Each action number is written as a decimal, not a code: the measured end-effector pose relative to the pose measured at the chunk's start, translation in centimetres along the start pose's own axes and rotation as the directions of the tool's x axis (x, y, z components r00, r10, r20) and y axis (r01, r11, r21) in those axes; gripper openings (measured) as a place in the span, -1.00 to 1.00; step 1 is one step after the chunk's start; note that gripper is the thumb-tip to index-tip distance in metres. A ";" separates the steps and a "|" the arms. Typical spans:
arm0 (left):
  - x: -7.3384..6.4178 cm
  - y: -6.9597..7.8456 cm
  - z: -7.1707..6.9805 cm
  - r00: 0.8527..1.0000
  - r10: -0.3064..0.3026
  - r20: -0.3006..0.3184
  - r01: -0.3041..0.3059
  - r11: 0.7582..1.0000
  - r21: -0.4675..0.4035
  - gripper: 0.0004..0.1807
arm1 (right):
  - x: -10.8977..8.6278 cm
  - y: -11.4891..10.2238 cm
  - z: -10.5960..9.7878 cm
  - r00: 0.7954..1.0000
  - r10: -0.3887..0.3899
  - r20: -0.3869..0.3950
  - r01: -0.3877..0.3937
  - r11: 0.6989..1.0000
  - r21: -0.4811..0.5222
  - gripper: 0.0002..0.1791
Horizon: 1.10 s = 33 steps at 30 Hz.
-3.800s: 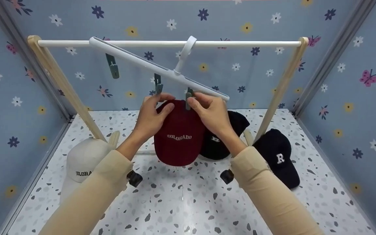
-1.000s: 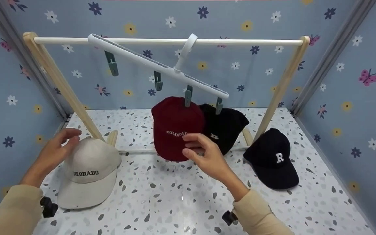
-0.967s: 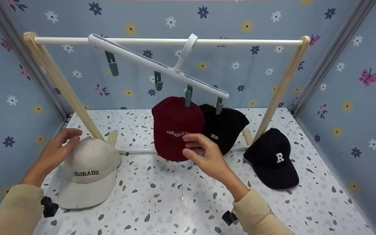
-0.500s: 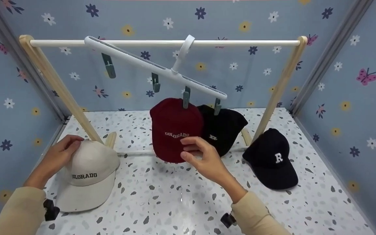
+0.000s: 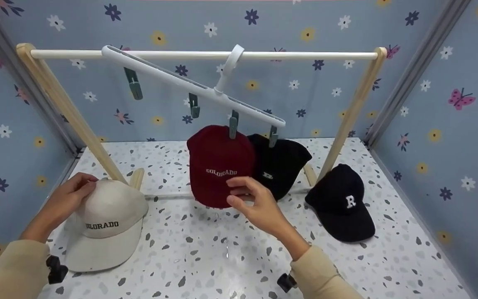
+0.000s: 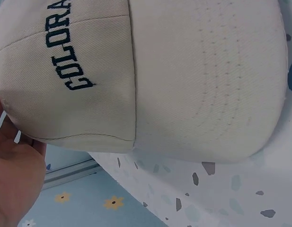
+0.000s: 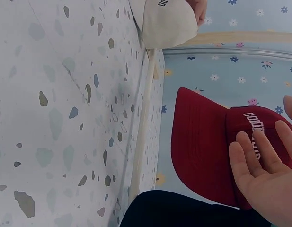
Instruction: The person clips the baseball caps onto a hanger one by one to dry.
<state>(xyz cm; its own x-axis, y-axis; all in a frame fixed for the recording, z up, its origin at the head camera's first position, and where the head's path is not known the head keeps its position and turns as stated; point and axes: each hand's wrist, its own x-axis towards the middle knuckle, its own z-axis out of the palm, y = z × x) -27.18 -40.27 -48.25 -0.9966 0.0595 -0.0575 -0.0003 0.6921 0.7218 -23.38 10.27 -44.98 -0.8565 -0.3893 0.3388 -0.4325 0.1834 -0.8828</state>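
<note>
At the left of the head view, my left hand (image 5: pixel 65 200) pinches the upper left side of a cream baseball cap (image 5: pixel 110 203) lettered COLORADO, which rests on the speckled surface. Its fingertips are partly hidden behind the crown in the left wrist view. My right hand (image 5: pixel 257 204) hovers with loosely bent fingers before a dark red baseball cap (image 5: pixel 218 153), holding nothing. That cap hangs from a green clip (image 5: pixel 233 126) on a tilted white hanger (image 5: pixel 160 74). Beside it a black baseball cap (image 5: pixel 288 162) hangs from the end clip (image 5: pixel 273 137), partly hidden by the red one.
The hanger hooks over the white rail (image 5: pixel 313 55) of a wooden-legged rack (image 5: pixel 349 116). Two clips on its left half, including the outer clip (image 5: pixel 134 85), hold nothing. A navy cap (image 5: pixel 342 203) with a white R lies at right. Flowered walls enclose the speckled surface (image 5: pixel 206 257).
Both hands have left the clipped red cap. My left hand has gone down left to the cream cap and closed on its crown; my right hand has lowered before the red cap.
</note>
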 end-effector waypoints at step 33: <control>-1.5 2.1 -1.7 0.982 0.128 -0.136 -0.129 0.992 -0.001 -0.67 | 0.0 -0.1 0.4 1.000 0.002 0.027 -0.003 1.000 0.007 -0.54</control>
<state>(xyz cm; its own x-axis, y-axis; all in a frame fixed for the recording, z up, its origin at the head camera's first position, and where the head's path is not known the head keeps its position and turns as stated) -25.80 -40.12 -45.47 -0.9904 0.0495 0.1293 0.1284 0.6776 0.7242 -23.18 9.88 -45.02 -0.8497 -0.4129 0.3279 -0.4284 0.1783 -0.8858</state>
